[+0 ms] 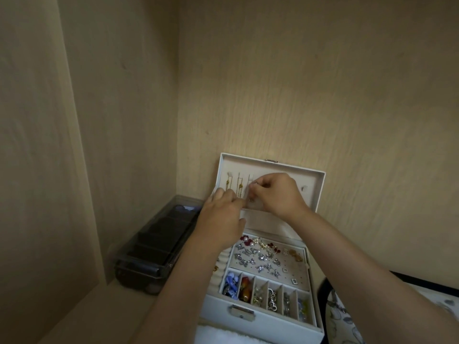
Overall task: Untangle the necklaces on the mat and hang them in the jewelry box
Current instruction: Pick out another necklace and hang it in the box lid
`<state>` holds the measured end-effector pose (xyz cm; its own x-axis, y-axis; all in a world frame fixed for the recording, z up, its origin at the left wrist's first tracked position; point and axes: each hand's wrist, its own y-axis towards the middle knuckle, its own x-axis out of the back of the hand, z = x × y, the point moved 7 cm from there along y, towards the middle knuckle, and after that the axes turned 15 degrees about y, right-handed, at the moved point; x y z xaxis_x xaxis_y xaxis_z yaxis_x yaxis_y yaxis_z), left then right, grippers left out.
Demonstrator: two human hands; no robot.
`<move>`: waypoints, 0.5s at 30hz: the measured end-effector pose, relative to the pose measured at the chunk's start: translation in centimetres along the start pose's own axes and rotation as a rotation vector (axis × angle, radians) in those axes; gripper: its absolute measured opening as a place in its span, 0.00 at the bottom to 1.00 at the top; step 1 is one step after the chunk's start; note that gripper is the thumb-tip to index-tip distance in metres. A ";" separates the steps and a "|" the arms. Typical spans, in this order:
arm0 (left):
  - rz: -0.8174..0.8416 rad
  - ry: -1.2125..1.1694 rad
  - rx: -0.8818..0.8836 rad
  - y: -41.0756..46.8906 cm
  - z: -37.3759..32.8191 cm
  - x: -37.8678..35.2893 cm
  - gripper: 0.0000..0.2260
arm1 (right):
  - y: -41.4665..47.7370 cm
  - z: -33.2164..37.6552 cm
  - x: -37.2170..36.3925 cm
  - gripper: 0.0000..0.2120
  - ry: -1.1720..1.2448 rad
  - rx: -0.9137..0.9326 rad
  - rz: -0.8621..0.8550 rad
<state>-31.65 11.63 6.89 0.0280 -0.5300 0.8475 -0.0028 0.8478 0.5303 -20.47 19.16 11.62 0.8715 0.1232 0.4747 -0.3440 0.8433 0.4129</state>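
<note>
Right hand (273, 194): you pinch the necklace (251, 199) against the lid (298, 170).
Left hand (223, 214): curled, low on lid; hold unclear.
Risk: slack snagging hung gold chains (240, 188).

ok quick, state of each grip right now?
Left grip: fingers curled at the jewelry box lid; whether it holds anything cannot be told.
Right grip: pinching a thin necklace at the lid.

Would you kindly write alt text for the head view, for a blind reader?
The left hand and right hand work inside the raised lid of a white jewelry box, the right pinching a necklace beside two hanging gold necklaces. Earrings and beads fill its tray; a dark plastic case stands alongside.
</note>
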 end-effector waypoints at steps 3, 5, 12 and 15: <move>-0.027 -0.030 -0.004 0.1 0.2 0.3 0.11 | -0.7 -0.4 -1.0 0.09 -0.072 0.020 0.048; -0.032 -0.056 0.005 0.1 0.5 0.4 0.08 | -1.2 -0.7 -1.5 0.06 -0.183 0.038 0.078; -0.023 -0.074 0.031 0.3 0.8 0.4 0.07 | -2.9 -0.5 -1.9 0.10 -0.505 0.159 0.123; -0.013 -0.064 0.040 0.3 0.4 0.4 0.11 | -3.5 -0.4 -1.8 0.13 -0.518 0.157 0.182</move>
<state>-32.09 11.62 7.41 -0.0359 -0.5417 0.8398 -0.0426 0.8404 0.5403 -20.67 16.22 8.98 0.5220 -0.0467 0.8517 -0.5548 0.7399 0.3806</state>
